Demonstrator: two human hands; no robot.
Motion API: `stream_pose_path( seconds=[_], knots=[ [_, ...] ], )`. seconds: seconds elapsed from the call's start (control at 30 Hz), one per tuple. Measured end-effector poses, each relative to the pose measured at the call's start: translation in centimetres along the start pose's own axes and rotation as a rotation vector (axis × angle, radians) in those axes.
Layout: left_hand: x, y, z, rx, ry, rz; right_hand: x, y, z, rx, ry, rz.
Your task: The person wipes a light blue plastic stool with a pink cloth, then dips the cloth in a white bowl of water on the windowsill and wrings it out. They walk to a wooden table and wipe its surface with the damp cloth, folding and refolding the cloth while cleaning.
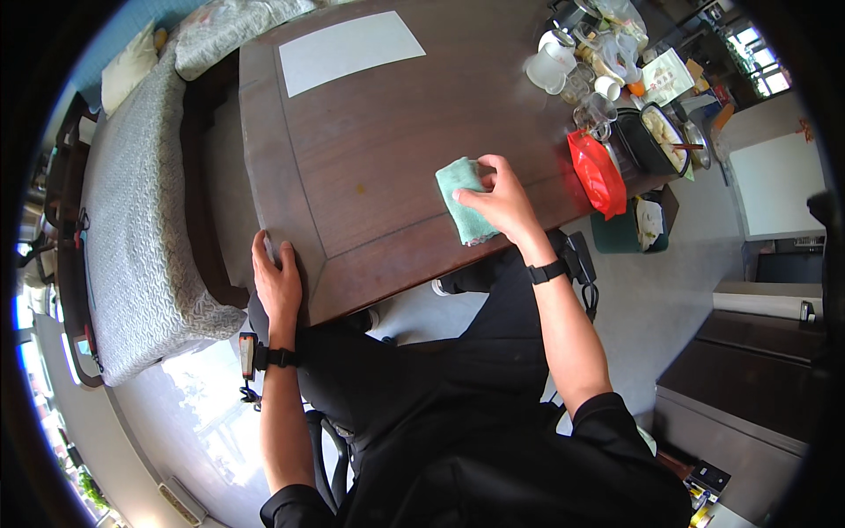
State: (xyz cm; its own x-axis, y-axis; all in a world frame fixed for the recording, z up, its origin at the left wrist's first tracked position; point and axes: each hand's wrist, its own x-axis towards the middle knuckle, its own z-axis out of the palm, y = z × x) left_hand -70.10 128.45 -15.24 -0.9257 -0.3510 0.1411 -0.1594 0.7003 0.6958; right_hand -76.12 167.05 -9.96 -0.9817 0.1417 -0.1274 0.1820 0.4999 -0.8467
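My right hand (502,203) grips a folded light-green cloth (462,191) between thumb and fingers. The cloth lies on the dark wooden table (389,145) close to its near edge. At the table's left corner rests my left hand (277,280), thumb and fingers apart, with a small pale thing by the fingers that I cannot make out. A white sheet (350,49) lies at the far left of the tabletop. A small yellowish spot shows on the wood between the two hands.
A red plastic bag (596,175) hangs over the near edge at the right. Behind it crowd glass cups (596,112), a white jug (550,68) and a black food container (634,142). A green bin (614,234) stands below. A bench with a quilted cover (138,224) is at the left.
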Motion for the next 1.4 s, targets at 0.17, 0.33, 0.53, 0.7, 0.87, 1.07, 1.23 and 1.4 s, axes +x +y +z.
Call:
stream_pose_path(
  seconds=[0.17, 0.33, 0.53, 0.7, 0.87, 1.07, 1.23, 1.4],
  knots=[
    [-0.1, -0.1, -0.1, -0.015, -0.016, -0.021, -1.4, -2.6, 0.2, -0.005, 0.020, -0.245],
    [-0.1, 0.1, -0.1, -0.010, -0.005, -0.003, -2.5, -5.4, -0.8, -0.309, 0.142, -0.728],
    [-0.3, -0.1, 0.0, -0.007, 0.008, -0.007, -5.6, -3.9, -1.8, -0.161, 0.012, -0.603],
    [-0.1, -0.1, 0.2, 0.016, 0.017, 0.013, -5.3, -1.4, -4.2, -0.267, 0.068, -0.571],
    [-0.5, 3.4, 0.0, 0.289, 0.146, 0.419, -5.8, 1.2, -2.9, -0.461, -0.017, -0.686],
    [-2.8, 12.9, 4.5, -0.184, -0.288, 0.423, -5.9, 2.5, -2.2, -0.389, 0.063, -0.630],
    [-2.4, 16.1, 7.7, -0.216, -0.376, 0.121, -6.0, 3.0, -2.5, -0.247, 0.119, -0.555],
    [-1.4, 15.3, 8.5, -0.172, -0.373, 0.087, -6.0, 4.3, -2.0, -0.013, 0.132, -0.346]
  ],
)
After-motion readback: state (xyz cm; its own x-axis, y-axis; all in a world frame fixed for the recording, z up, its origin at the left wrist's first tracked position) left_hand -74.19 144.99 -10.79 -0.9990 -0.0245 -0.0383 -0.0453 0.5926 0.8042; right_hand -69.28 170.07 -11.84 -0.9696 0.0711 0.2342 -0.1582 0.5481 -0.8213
